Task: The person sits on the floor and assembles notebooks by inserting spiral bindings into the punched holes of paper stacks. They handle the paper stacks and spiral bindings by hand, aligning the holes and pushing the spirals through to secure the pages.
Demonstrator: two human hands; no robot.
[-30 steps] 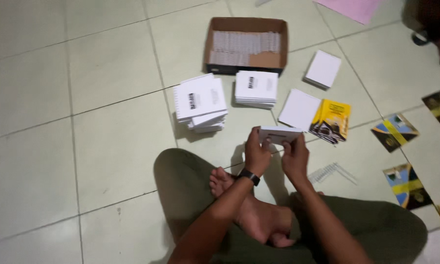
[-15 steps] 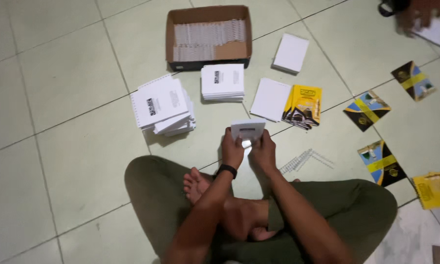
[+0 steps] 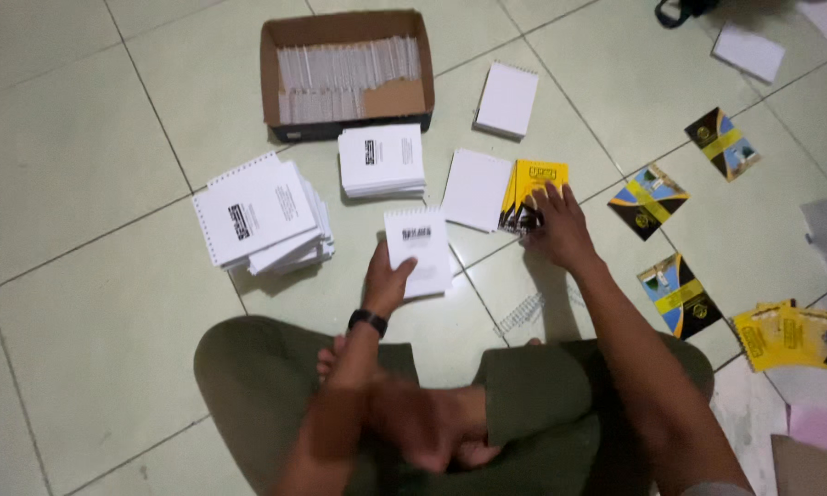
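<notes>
I sit cross-legged on a tiled floor. My left hand [image 3: 388,280], with a black band on the wrist, holds a small white booklet [image 3: 420,246] with a dark mark at its top. My right hand [image 3: 556,225] lies with spread fingers on a stack of yellow and black covers [image 3: 533,179], fingertips touching them. A white sheet stack [image 3: 476,188] lies just left of the covers. A wire spiral binding [image 3: 522,314] rests on the floor near my right forearm.
A cardboard box [image 3: 344,69] of white pads stands at the far side. Two white booklet stacks [image 3: 264,213] [image 3: 381,161] lie in front of it, and a white pad [image 3: 508,99] to its right. Dark and yellow covers [image 3: 650,197] [image 3: 678,292] [image 3: 790,335] are scattered at the right.
Both hands held the white booklet together before. Now my right hand has let go and reached right onto the yellow covers, while my left hand keeps the booklet.
</notes>
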